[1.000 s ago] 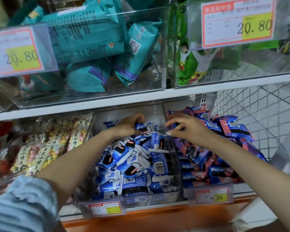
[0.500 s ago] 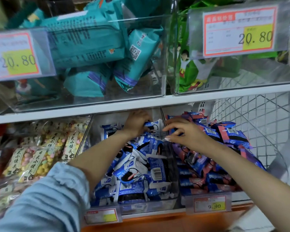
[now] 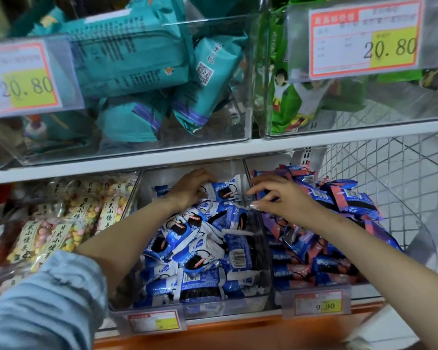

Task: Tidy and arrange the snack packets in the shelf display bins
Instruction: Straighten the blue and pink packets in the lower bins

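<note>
A clear middle bin [image 3: 259, 238] on the lower shelf is heaped with blue-and-white snack packets [image 3: 200, 251]. At its back my left hand [image 3: 187, 189] grips one upright blue-and-white packet [image 3: 225, 192]. My right hand [image 3: 281, 195] hovers over the clear divider between this bin and the right-hand bin, fingers curled and thumb close to that packet's right edge. Whether it pinches anything is hidden. The right-hand bin [image 3: 278, 295] holds blue-and-pink packets [image 3: 344, 198], piled high at the back.
Bags of pastel candy [image 3: 68, 223] fill the left bin. Upper-shelf bins hold teal packets [image 3: 137, 59] and green packets [image 3: 288, 104], overhanging the lower bins. White wire mesh [image 3: 390, 185] closes the right side. Price tags [image 3: 324, 305] hang on the bin fronts.
Both hands have reached further back in the bins. The left hand has stood a blue-and-white packet upright at the rear of the middle bin. The right hand stays at the divider.
</note>
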Motion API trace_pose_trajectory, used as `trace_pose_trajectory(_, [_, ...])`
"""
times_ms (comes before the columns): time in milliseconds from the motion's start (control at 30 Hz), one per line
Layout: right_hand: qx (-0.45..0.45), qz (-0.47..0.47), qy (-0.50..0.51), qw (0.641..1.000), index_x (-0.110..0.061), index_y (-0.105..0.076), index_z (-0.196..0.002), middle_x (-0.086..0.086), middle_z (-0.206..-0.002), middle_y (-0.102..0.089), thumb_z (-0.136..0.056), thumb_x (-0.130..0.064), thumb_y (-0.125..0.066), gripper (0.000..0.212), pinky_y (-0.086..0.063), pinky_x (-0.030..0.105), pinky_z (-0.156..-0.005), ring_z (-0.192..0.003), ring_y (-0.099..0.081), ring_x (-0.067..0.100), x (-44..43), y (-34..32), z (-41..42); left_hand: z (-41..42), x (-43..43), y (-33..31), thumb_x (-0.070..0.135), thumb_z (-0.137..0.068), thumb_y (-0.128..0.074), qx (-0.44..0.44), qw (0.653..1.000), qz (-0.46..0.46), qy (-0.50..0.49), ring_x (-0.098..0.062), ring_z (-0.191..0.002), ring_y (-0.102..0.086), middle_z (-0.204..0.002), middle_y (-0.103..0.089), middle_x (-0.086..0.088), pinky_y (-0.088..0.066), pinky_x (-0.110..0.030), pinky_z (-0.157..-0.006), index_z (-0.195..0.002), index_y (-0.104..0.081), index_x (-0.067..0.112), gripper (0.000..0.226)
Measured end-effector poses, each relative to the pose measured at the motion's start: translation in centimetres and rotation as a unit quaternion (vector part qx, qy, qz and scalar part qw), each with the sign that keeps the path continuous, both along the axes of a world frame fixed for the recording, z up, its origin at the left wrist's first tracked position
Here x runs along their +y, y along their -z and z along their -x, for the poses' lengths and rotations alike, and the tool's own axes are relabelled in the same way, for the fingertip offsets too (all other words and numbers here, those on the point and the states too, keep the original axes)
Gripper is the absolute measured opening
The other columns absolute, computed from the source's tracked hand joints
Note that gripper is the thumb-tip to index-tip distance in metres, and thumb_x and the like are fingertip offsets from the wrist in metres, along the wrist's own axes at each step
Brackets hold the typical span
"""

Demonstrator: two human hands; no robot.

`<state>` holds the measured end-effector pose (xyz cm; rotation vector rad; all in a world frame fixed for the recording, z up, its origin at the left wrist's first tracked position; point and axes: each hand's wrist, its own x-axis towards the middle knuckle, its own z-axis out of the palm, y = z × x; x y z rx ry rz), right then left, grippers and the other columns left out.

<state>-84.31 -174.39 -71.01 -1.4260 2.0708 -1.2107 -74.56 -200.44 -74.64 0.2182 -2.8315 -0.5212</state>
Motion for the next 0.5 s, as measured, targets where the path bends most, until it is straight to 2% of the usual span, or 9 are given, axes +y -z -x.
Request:
trace_pose_trajectory(100, [-0.004, 0.003, -0.002, 1.000, -0.031, -0.065, -0.099, -0.010, -0.124, -0.051, -0.082, -0.021, -0.070, 0.020, -0.056, 0.029, -0.080, -0.088, -0.068, 0.011, 0.0, -0.1, 0.0, 0.0, -0.8, 0.1, -0.014, -0.079, -0.060, -0.017, 1.000, -0.006, 0.022, -0.014, -0.104, -0.049, -0.110, -0.046, 0.007, -0.042, -0.011, -0.079, -0.112, -0.062, 0.011, 0.041])
trace_pose_trajectory(167, [-0.010, 0.010, -0.009, 1.000, -0.035, -0.064, -0.095, -0.013, -0.120, -0.050, -0.082, -0.020, -0.070, 0.021, -0.056, 0.025, -0.079, -0.089, -0.067, 0.011, 0.1, -0.2, -0.1, 0.0, -0.9, -0.1, -0.013, -0.082, -0.057, -0.047, 0.998, -0.032, 0.020, -0.019, -0.103, -0.053, -0.110, -0.046, 0.011, -0.046, -0.016, -0.080, -0.111, -0.062, 0.015, 0.041])
trace_pose_trajectory(267, [-0.005, 0.008, -0.012, 1.000, -0.038, -0.062, -0.094, -0.012, -0.122, -0.050, -0.082, -0.021, -0.070, 0.022, -0.055, 0.025, -0.081, -0.089, -0.067, 0.010, 0.1, -0.2, 0.0, -0.1, -0.8, -0.3, 0.002, -0.081, -0.066, -0.060, 0.995, 0.071, 0.024, -0.020, -0.110, -0.051, -0.124, -0.048, 0.002, -0.045, -0.030, -0.092, -0.123, -0.057, 0.017, 0.046])
trace_pose_trajectory(333, [-0.005, 0.005, -0.012, 1.000, -0.038, -0.062, -0.094, -0.010, -0.123, -0.051, -0.082, -0.021, -0.069, 0.022, -0.055, 0.022, -0.081, -0.090, -0.067, 0.010, 0.1, -0.2, 0.0, -0.4, -0.2, -0.7, 0.015, -0.080, -0.071, -0.021, 0.995, 0.100, 0.011, -0.022, -0.119, -0.044, -0.132, -0.046, -0.003, -0.039, -0.033, -0.098, -0.127, -0.054, 0.015, 0.050])
trace_pose_trajectory(433, [0.004, 0.006, -0.015, 1.000, -0.034, -0.063, -0.096, -0.007, -0.125, -0.050, -0.083, -0.019, -0.069, 0.021, -0.055, 0.020, -0.078, -0.090, -0.067, 0.012, 0.0, -0.2, 0.1, -0.9, 1.6, -1.4, 0.020, -0.080, -0.071, 0.066, 0.996, 0.050, -0.026, -0.021, -0.117, -0.045, -0.126, -0.049, -0.003, -0.039, -0.032, -0.096, -0.118, -0.057, 0.016, 0.040])
trace_pose_trajectory(500, [0.011, -0.005, -0.008, 1.000, -0.031, -0.064, -0.099, -0.006, -0.128, -0.049, -0.083, -0.021, -0.069, 0.020, -0.055, 0.022, -0.078, -0.088, -0.067, 0.010, 0.1, -0.2, 0.1, -1.4, 3.4, -2.5, 0.023, -0.083, -0.069, 0.059, 0.995, -0.051, -0.058, -0.017, -0.102, -0.054, -0.110, -0.058, 0.003, -0.045, -0.030, -0.088, -0.105, -0.059, 0.021, 0.024])
